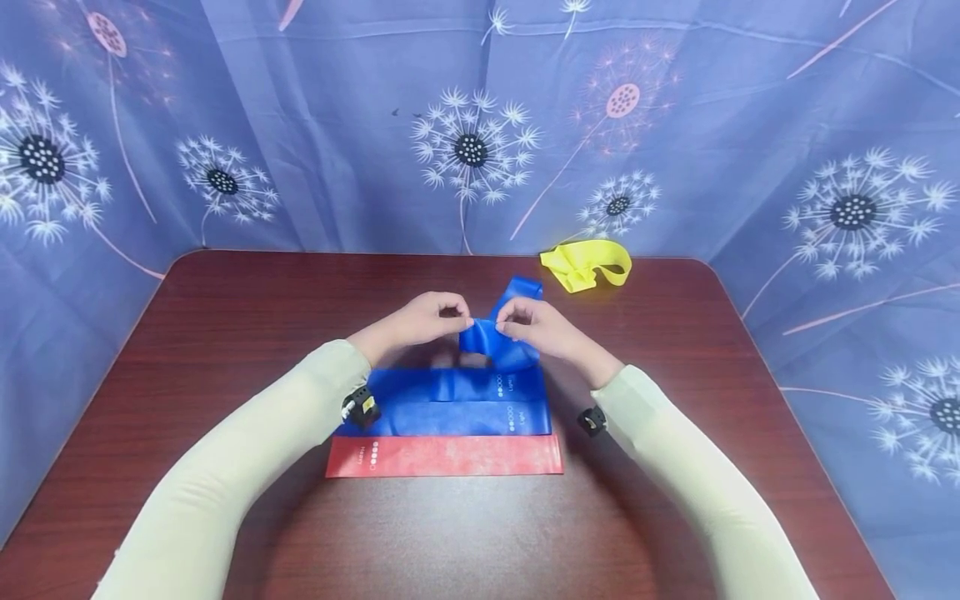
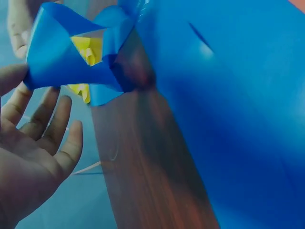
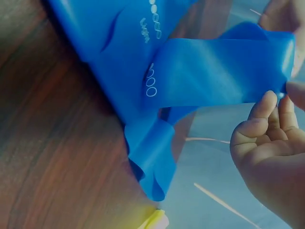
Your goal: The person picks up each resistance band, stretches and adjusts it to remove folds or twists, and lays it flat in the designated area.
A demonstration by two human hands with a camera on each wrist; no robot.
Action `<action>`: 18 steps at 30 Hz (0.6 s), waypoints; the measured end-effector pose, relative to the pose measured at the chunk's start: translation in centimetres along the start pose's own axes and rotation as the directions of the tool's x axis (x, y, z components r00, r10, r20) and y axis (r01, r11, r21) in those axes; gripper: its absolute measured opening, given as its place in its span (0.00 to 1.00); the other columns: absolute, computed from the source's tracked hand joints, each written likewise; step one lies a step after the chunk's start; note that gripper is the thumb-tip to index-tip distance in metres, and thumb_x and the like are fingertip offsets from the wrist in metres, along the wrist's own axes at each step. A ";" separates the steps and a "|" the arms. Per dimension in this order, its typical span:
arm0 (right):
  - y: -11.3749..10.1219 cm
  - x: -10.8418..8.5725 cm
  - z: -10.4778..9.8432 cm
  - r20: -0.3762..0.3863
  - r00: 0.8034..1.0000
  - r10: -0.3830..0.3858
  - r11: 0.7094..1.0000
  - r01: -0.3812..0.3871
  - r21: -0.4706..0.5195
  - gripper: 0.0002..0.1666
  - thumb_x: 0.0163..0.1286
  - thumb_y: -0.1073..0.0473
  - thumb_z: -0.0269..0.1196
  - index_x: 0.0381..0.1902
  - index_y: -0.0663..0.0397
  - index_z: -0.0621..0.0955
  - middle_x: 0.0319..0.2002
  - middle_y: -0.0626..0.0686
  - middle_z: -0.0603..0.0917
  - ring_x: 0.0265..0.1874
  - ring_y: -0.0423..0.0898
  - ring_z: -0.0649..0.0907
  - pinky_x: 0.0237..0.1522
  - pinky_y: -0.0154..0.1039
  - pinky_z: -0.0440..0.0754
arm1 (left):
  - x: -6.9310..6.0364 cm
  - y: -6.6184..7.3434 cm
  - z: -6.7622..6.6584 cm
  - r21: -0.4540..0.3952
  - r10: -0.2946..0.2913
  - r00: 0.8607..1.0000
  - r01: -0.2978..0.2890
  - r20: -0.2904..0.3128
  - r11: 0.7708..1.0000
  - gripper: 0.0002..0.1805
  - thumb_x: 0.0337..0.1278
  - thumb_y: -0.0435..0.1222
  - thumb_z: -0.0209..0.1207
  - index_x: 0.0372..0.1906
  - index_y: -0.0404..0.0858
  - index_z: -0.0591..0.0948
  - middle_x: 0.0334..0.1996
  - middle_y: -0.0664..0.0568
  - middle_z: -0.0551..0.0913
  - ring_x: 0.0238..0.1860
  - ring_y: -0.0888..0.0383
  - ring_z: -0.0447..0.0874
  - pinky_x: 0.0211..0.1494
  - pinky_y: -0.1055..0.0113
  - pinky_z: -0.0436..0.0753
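Note:
A blue resistance band is lifted off the table, twisted, one loop of it trailing to the back. At its left edge my left hand pinches it between thumb and index finger; the other fingers spread free in the left wrist view. My right hand pinches the same band's edge a little to the right, fingers curled. White circles show on the band in the right wrist view. Just in front lie two flat blue bands, an upper one and a lower one, both marked "Light".
Below the blue bands a flat red band marked "Heavy" lies on the dark wood table. A crumpled yellow band sits at the back right edge. A blue dandelion-print curtain hangs behind and at both sides.

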State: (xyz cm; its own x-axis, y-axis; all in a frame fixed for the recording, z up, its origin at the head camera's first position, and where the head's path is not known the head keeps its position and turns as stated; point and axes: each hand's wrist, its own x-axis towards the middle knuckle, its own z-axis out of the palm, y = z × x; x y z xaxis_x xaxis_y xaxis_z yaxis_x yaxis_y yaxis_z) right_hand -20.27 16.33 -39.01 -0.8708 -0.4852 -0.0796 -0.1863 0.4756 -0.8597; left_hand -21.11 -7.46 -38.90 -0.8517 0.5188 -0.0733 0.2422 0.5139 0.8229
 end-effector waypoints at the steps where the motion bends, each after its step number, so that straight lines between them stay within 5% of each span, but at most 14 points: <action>1: 0.2 0.1 0.1 0.007 1.000 0.005 1.000 -0.005 -0.008 0.09 0.73 0.64 0.61 0.45 0.65 0.81 0.39 0.57 0.84 0.37 0.43 0.80 0.43 0.34 0.79 | 0.0 0.0 -0.1 -0.017 -0.004 1.000 0.004 -0.020 1.000 0.07 0.70 0.37 0.59 0.39 0.37 0.82 0.40 0.44 0.85 0.45 0.51 0.78 0.54 0.62 0.75; 9: 1.3 0.5 1.1 0.078 0.995 0.064 0.990 -0.053 -0.132 0.15 0.69 0.65 0.65 0.50 0.69 0.83 0.41 0.64 0.88 0.40 0.46 0.86 0.42 0.34 0.82 | -0.3 0.4 -1.8 -0.124 -0.047 0.989 0.030 -0.137 0.992 0.07 0.71 0.36 0.58 0.41 0.35 0.80 0.38 0.48 0.81 0.35 0.54 0.74 0.38 0.67 0.75; 18: 1.9 0.8 0.8 0.026 0.998 0.063 0.901 -0.046 -0.431 0.09 0.66 0.63 0.68 0.40 0.65 0.84 0.33 0.58 0.86 0.34 0.50 0.80 0.43 0.42 0.79 | -0.8 -0.5 -3.6 -0.129 -0.093 0.984 0.074 -0.154 0.989 0.08 0.73 0.38 0.57 0.41 0.36 0.79 0.42 0.48 0.81 0.37 0.55 0.74 0.45 0.58 0.79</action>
State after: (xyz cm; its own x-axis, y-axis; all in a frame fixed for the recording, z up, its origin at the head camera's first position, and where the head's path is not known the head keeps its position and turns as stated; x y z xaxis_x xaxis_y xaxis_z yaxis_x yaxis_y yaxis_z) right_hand -20.93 16.31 -41.07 -0.8687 -0.4730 -0.1467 -0.3244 0.7673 -0.5533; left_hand -22.24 -10.60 -37.27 -0.9321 0.3569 -0.0620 0.1171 0.4586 0.8809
